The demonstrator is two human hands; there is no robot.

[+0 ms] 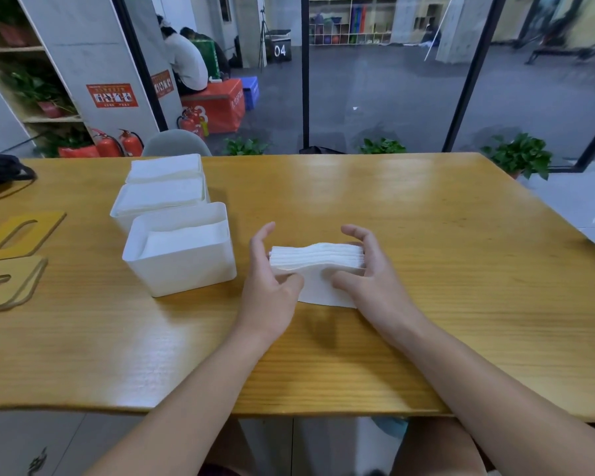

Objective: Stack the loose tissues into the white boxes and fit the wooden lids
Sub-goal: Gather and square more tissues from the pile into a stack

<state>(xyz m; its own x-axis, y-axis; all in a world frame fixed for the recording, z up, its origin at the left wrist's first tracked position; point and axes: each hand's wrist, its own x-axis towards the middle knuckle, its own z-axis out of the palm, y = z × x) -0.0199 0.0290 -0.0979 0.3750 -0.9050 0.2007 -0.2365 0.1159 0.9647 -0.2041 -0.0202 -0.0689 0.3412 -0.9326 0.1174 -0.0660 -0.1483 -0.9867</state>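
Tissue stack (318, 257) between both hands (far fingers hidden behind it)

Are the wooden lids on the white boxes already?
No, the wooden lids lie flat on the table, left of the open white boxes.

White tissue stack (318, 257) between hands

Both bare forearms reach forward over the tabletop (426, 235). The left hand (272, 283) and right hand (368, 269) face each other, palms inward, fingers curved, thumbs pressed toward one another at the near side.
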